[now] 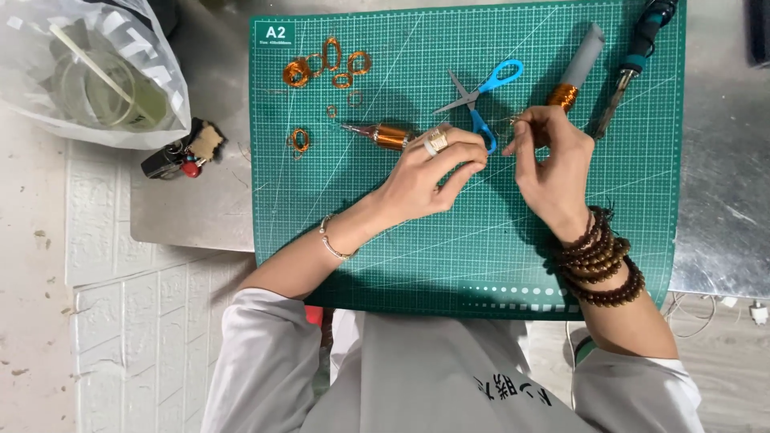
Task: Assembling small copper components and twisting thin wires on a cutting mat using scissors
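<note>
Over the green cutting mat (481, 256), my left hand (429, 172), with rings on two fingers, pinches a thin copper wire between thumb and fingertips. My right hand (549, 156), with dark bead bracelets on the wrist, pinches the same wire's other end, where a small loop shows at the fingertips. A copper wire spool with a pointed tip (385, 134) lies just left of my left hand. Blue-handled scissors (485, 92) lie open between and above both hands. A second copper spool on a grey tube (576, 72) sits above my right hand.
Several small copper wire rings (329, 64) lie at the mat's top left. A soldering iron (634, 56) rests at the top right. A clear plastic bag (92, 68) and a bunch of keys (184, 152) sit left of the mat on the metal table (714, 200).
</note>
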